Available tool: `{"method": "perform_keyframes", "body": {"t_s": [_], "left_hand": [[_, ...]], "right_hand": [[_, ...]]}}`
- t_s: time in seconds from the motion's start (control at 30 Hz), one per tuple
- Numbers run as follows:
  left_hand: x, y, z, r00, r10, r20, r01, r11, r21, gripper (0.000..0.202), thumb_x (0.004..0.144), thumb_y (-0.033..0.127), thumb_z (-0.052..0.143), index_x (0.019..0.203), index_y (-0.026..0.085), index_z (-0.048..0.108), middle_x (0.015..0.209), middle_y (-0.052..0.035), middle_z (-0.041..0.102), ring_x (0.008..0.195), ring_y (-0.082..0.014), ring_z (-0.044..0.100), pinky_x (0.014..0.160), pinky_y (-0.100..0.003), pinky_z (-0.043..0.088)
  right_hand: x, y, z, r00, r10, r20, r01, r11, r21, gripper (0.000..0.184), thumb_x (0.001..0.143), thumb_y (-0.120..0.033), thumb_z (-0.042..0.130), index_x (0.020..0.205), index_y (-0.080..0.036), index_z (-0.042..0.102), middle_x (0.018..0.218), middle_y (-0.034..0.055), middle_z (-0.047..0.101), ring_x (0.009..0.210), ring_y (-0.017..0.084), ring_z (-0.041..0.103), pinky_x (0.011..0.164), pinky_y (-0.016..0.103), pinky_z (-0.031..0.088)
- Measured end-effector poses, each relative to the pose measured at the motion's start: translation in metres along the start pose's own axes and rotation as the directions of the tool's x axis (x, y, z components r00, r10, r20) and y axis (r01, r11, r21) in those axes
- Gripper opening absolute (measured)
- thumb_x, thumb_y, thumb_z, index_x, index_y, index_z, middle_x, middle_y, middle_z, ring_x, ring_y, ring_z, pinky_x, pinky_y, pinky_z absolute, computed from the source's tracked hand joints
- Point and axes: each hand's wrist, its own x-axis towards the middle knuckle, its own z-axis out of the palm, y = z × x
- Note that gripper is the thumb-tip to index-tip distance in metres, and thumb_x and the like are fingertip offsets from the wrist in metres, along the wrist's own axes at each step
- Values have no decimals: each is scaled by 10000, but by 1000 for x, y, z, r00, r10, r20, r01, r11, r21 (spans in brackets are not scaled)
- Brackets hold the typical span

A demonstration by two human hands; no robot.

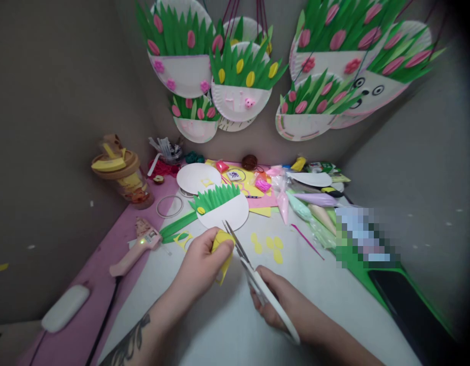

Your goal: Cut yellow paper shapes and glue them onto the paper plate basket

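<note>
My left hand (204,262) pinches a folded piece of yellow paper (224,269) between thumb and fingers. White-handled scissors (271,300) are gripped in my right hand (275,295), their blades parted slightly and pointing up beside the paper's right edge. Whether the blades touch the paper I cannot tell. Several small yellow cut-outs (275,249) lie on the white table cover to the right. Behind my hands rests a white paper plate (229,211) with green paper grass (219,195) and one yellow petal shape (200,210) on it.
At left lie a pink glue gun (138,251) with a lit green light, a white case (65,307) and a lidded cup (124,175). Clay bags (303,206), a purple stick (307,241) and a dark phone (406,305) are at right. Decorated plates (242,96) hang behind.
</note>
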Motion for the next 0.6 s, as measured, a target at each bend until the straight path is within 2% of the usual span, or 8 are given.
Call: {"method": "perform_keyframes", "body": {"t_s": [0.3,0.6], "left_hand": [[3,1,-6,1000,10,-20,-9,999,48,261,834,379,514,683,167,494,611,45,463,546,-76,399,499,-187,309],[0,0,-3,1000,-4,2,4,999,43,303,850,439,491,700,175,496,558,64,429,467,-65,360,458,-186,278]], "right_hand": [[-1,1,-2,1000,-10,-3,10,998,-55,170,623,-135,535,726,-208,420,671,-36,500,629,113,445,555,220,366],[0,7,0,999,-30,13,30,1000,10,183,631,-137,523,767,-206,421,701,-36,500,609,103,441,549,224,366]]}}
